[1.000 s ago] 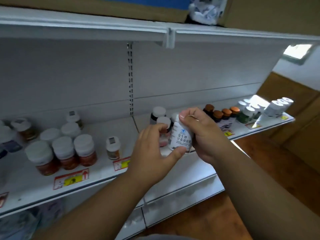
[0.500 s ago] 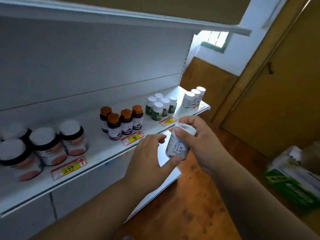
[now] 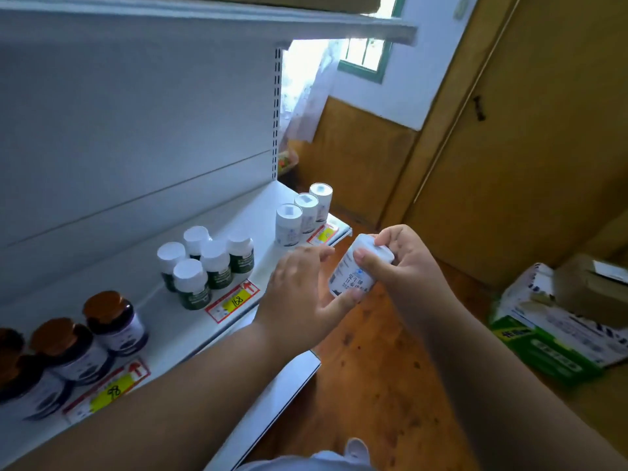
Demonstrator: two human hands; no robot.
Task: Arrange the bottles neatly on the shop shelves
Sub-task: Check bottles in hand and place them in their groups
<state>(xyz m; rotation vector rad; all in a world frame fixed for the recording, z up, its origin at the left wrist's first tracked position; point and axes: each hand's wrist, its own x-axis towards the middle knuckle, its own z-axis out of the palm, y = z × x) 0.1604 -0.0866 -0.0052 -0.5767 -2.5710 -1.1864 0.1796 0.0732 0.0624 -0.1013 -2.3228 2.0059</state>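
Observation:
A white bottle with a blue-printed label [image 3: 353,271] is held in front of the white shelf's [image 3: 176,321] right end. My right hand [image 3: 404,266] grips it around the cap and upper body. My left hand [image 3: 302,297] supports it from below with the thumb, its other fingers loosely spread. Three matching white bottles [image 3: 304,212] stand in a row at the shelf's far right corner. Several green bottles with white caps [image 3: 207,263] stand left of them. Dark bottles with brown caps [image 3: 85,338] are at the left.
Yellow and red price tags [image 3: 234,300] line the shelf's front edge. Another white shelf [image 3: 292,379] juts out below. The wooden floor [image 3: 384,385] holds cardboard boxes [image 3: 560,321] at the right. A wooden door [image 3: 530,130] and a window [image 3: 365,56] stand behind.
My view has swung right along the shelf. Both hands carried the white bottle rightward, from the middle section to the shelf's right end near the three matching bottles.

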